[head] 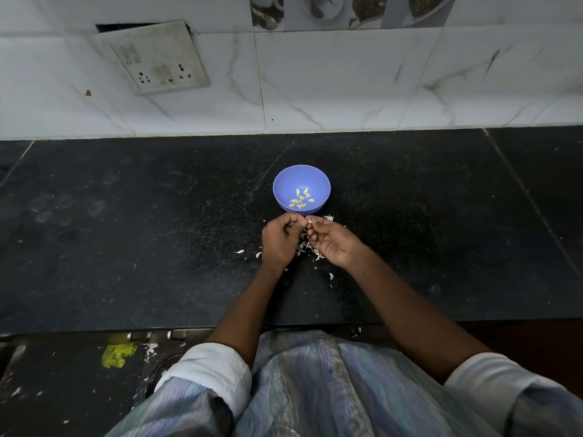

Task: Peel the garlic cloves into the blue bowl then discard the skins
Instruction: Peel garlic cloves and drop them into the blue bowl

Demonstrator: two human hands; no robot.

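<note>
A blue bowl stands on the black counter, holding several peeled yellowish garlic cloves. Just in front of it my left hand and my right hand meet fingertip to fingertip. Both have curled fingers pinching a small pale garlic clove between them; most of the clove is hidden by the fingers. White garlic skins lie scattered on the counter under and around my hands.
The black stone counter runs left and right, backed by a white tiled wall with a socket plate. The counter's front edge is near my body. A yellow cloth and skin scraps lie on the floor below left.
</note>
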